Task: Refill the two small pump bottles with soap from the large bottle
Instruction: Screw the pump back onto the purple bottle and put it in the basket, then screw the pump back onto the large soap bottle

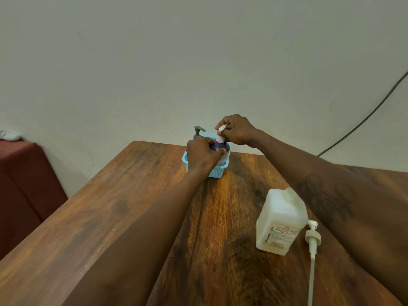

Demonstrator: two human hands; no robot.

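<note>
— Blue plastic basket (217, 173) at the far end of the wooden table (110, 217), seen from the head camera: what is in it?
— 2 small pump bottles. 1 has a dark body (218, 146) and a white pump (221, 129). Behind it only the grey pump (198, 130) of the other shows.
— And the hands?
— The left hand (203, 154) wraps round the dark bottle's shoulder, bracing it inside the basket. The right hand (237, 130) pinches the white pump head from above. I judge that grip is for twisting the pump off, to open the neck for filling.
— Where is the soap?
— The large bottle (281, 219) stands upright near the right forearm, well apart from the basket, with neither hand on it. Its own loose pump (312, 237), with a long dip tube, lies on the table just beside it, so the mouth looks ready for pouring.
— Any writing?
— The label's side text seems to read "BIOCHEK - CHG". The smaller print is too blurred to read.
</note>
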